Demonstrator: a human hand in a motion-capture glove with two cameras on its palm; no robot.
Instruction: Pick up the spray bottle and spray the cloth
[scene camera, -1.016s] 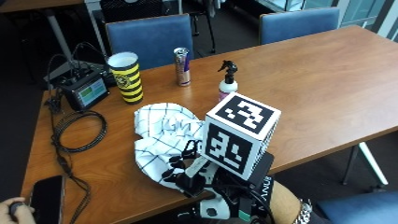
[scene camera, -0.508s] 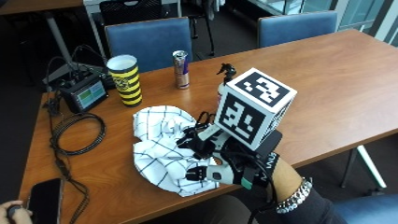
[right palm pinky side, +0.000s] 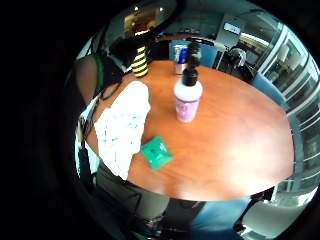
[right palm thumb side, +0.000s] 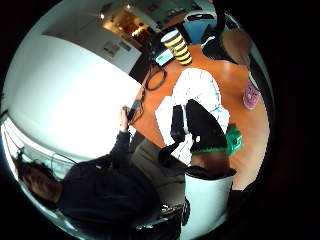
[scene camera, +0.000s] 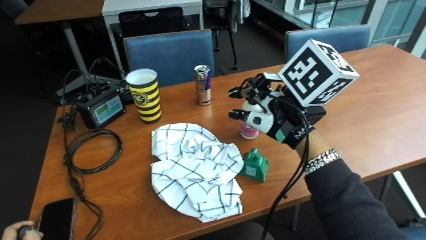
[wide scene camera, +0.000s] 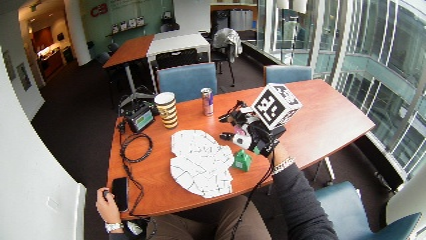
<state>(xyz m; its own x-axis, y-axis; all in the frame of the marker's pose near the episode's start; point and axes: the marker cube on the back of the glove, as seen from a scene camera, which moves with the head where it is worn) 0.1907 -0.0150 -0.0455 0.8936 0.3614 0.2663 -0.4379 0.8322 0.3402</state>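
The spray bottle (scene camera: 249, 131), white with a pink label and a black spray head, stands upright on the wooden table (scene camera: 373, 100) right of the cloth. In the outside view my gloved right hand (scene camera: 269, 112) hovers just in front of it and hides its upper part. The fingers are spread and hold nothing. The little finger side palm view shows the whole bottle (right palm pinky side: 187, 97) a short way off from the palm. The white cloth (scene camera: 196, 170) with dark checks lies crumpled on the table left of the hand. In the thumb side palm view, black fingers (right palm thumb side: 202, 125) hang above the cloth (right palm thumb side: 197, 90).
A small green object (scene camera: 254, 165) stands by the cloth's right edge. Behind are a drink can (scene camera: 203, 85), a yellow-and-black striped cup (scene camera: 145, 95), and a black device (scene camera: 100, 107) with a coiled cable (scene camera: 93, 150). A phone (scene camera: 56, 220) lies at the near left corner.
My hand has risen from the cloth's near edge and moved away and to the right, up to the spray bottle. The green object it covered now shows.
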